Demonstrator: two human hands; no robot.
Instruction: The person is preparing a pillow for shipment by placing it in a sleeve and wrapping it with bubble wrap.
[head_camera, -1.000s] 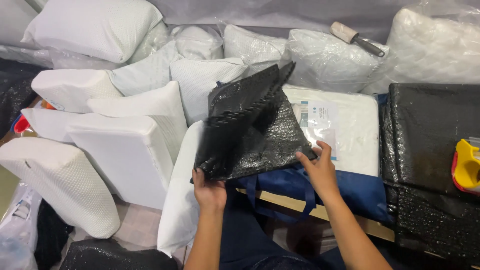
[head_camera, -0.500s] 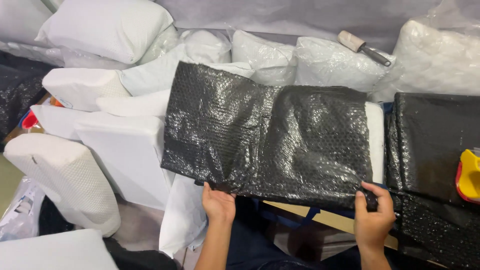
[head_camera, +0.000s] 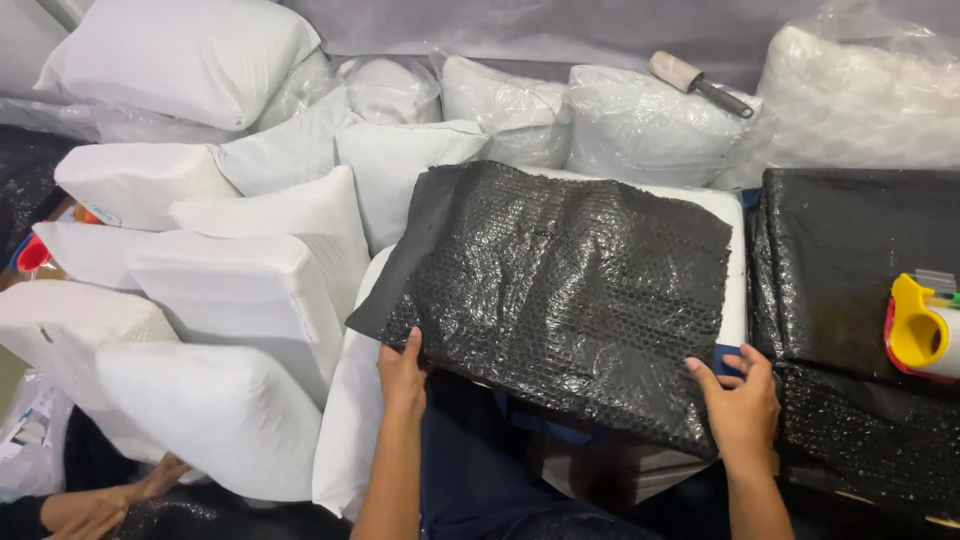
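So, head view only, going left to right:

Bag: a black bubble-wrap bag (head_camera: 560, 300) lies spread nearly flat over a white pillow (head_camera: 735, 260), shiny side up. Long axis runs across the body, left to right, and a bit skewed: the far left corner sits higher in the picture than the near right one.

Left hand: the left hand (head_camera: 402, 375) is closed on the bag's near left edge, thumb on top, the other fingers tucked under where I can't see them.

Right hand: the right hand (head_camera: 742, 400) grips the near right corner, thumb on top and fingers curled round the edge.

Key relation: the bag lies straight ahead of both hands, away from the body, each hand on its own end of the near edge. Neither is really nearer; they're about level, the right one sitting slightly lower in the picture.

Left side: a heap of white foam pillows (head_camera: 240, 290) just beside the bag, some leaning on each other.

Back row: bagged pillows (head_camera: 640, 130) in clear plastic along the wall, with a lint roller (head_camera: 695, 82) lying on top of them.

Right side: a stack of black wrapped parcels (head_camera: 860, 260) just beside the white pillow, and a yellow tape dispenser (head_camera: 915, 325) resting on it.

Bottom left: someone else's hand (head_camera: 100, 500), low in the corner and well apart from the bag. Can't tell what it's doing.
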